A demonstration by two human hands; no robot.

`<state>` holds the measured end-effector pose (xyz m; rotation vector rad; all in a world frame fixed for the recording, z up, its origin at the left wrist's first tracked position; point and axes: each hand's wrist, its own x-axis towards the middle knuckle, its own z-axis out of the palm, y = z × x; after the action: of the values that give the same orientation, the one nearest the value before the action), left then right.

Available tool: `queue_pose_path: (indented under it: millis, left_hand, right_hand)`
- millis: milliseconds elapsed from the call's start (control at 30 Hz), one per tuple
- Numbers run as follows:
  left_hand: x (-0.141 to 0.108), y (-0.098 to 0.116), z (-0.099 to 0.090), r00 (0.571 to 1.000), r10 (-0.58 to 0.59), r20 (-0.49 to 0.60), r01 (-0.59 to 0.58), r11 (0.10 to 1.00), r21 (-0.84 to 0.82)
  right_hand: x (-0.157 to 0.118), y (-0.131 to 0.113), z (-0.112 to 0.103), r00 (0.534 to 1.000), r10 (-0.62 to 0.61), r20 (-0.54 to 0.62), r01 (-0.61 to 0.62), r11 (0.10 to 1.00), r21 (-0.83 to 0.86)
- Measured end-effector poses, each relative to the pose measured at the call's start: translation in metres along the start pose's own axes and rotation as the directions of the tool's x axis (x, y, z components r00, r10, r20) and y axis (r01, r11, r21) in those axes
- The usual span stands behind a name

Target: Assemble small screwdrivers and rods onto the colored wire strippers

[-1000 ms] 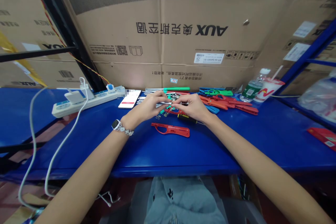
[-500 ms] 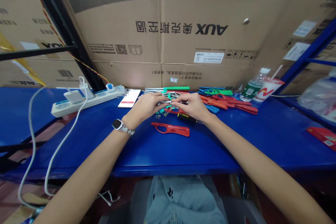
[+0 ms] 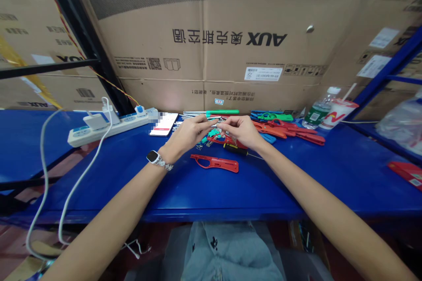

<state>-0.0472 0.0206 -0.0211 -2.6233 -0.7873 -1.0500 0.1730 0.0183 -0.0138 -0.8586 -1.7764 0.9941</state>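
Note:
My left hand, with a watch on its wrist, is closed on a thin silvery metal rod held above the parts pile. Opposite it, my right hand pinches at the rod's other end; fingers hide most of the rod. Below them a red plastic shell half with a looped trigger guard lies flat on the blue table. Another red shell rests partly under my right hand, among small green pieces and metal bits. A black-and-yellow screwdriver lies just in front of it.
Red and orange shells are heaped right of my hands, near a water bottle and a paper cup. To the left are a phone and a white power strip with cables. A cardboard wall closes the back.
My right fingers have shifted slightly left along the rod, and less of it shows between my hands. The view has moved a little; the things on the table stay put.

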Motion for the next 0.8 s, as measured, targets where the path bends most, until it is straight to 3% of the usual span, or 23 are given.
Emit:
queue_pose_path:
  millis: [133, 267, 433, 667, 800]
  left_hand:
    - [0.0, 0.006, -0.001, 0.998, -0.054, 0.03, 0.05, 0.993, 0.108]
    - [0.001, 0.005, -0.001, 0.998, -0.024, 0.056, 0.024, 1.0, -0.008]
    - [0.002, 0.003, 0.001, 0.999, -0.022, 0.038, 0.026, 0.993, -0.116]
    - [0.004, 0.018, -0.003, 0.989, -0.116, 0.096, 0.104, 0.987, 0.119]
    - [0.007, 0.021, -0.005, 0.983, -0.136, 0.124, 0.119, 0.984, 0.132]
  right_hand:
    - [0.001, 0.001, -0.003, 0.994, 0.078, 0.078, -0.081, 0.996, 0.04]
    - [-0.001, -0.002, -0.002, 0.986, 0.042, 0.158, -0.048, 0.998, 0.032]
    - [-0.004, -0.006, 0.004, 0.985, 0.003, 0.17, -0.003, 1.0, -0.002]
    - [0.002, -0.003, 0.006, 0.983, 0.058, 0.173, -0.064, 0.997, 0.032]
    - [0.004, 0.0, 0.007, 0.983, 0.094, 0.156, -0.098, 0.995, 0.017]
